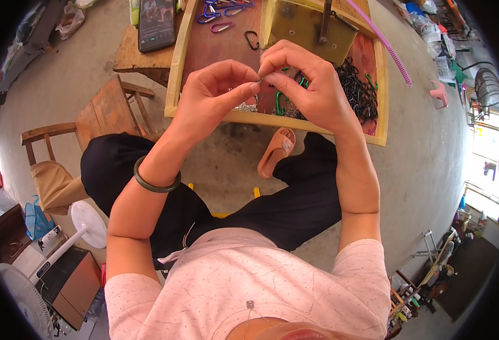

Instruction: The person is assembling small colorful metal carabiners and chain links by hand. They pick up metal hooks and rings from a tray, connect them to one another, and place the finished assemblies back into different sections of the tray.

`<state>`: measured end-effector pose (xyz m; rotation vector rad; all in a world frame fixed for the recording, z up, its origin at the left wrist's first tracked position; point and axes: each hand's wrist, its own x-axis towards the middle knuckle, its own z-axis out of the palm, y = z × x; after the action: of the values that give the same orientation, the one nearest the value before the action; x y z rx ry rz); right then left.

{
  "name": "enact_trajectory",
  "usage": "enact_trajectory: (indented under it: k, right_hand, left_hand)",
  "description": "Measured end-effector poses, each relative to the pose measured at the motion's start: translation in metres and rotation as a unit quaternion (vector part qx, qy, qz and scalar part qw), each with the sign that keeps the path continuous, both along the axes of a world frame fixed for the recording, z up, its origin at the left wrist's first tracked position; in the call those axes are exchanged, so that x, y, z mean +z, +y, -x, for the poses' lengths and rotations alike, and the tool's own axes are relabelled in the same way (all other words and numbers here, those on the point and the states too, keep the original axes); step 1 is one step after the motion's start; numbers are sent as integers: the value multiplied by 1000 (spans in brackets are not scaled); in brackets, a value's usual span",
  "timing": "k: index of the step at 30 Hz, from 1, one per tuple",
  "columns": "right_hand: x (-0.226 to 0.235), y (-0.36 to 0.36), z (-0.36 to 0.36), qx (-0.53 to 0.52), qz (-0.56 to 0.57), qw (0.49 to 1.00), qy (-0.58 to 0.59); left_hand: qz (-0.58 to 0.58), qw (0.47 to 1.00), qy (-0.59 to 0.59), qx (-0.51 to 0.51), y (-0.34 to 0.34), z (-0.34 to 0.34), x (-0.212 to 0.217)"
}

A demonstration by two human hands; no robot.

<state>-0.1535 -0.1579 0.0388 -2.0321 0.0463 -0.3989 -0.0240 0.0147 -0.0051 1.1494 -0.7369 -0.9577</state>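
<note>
Above the front rim of a shallow wooden tray (249,118), my two hands meet fingertip to fingertip. My left hand (212,96) pinches with thumb and forefinger, and my right hand (306,73) pinches against the same spot. A tiny dark piece seems to sit between the tips, too small to name. Below the left fingers lie small silver metal bits (246,106). Green carabiner bodies (279,103) are partly hidden under my right hand, beside a heap of black ones (351,85). One black carabiner (251,39) lies apart, near a magenta carabiner (221,26) and several blue ones (208,12).
A metal plate (286,28) with an upright dark bar (325,25) stands at the tray's back. To the left, a phone (157,25) rests on a wooden surface, near a wooden chair (102,107). A purple coiled cord (390,48) crosses the tray's right corner.
</note>
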Motion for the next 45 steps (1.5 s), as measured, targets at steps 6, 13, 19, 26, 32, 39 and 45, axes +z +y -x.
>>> enact_trajectory:
  k: [6,13,19,26,32,39,45]
  right_hand:
    - [1,4,0,11,-3,1000,7]
    - [-8,20,-7,-37,60,996,-56]
    - [-5,11,-2,-56,94,993,52]
    - [-37,3,8,-13,403,915,22]
    - [-34,10,8,7,457,889,21]
    - [-39,6,2,-12,465,885,-12]
    - [-33,6,6,11,470,882,1]
  left_hand:
    - [2,1000,17,-3,2,-1,2]
    - [-25,997,74,-2,2,-4,4]
    - [-47,995,84,30,4,-10,7]
    - [-36,992,101,67,11,-14,9]
    - [-33,993,91,73,14,-15,8]
    - [-29,993,88,67,16,-14,10]
    - [-36,995,81,55,20,-17,11]
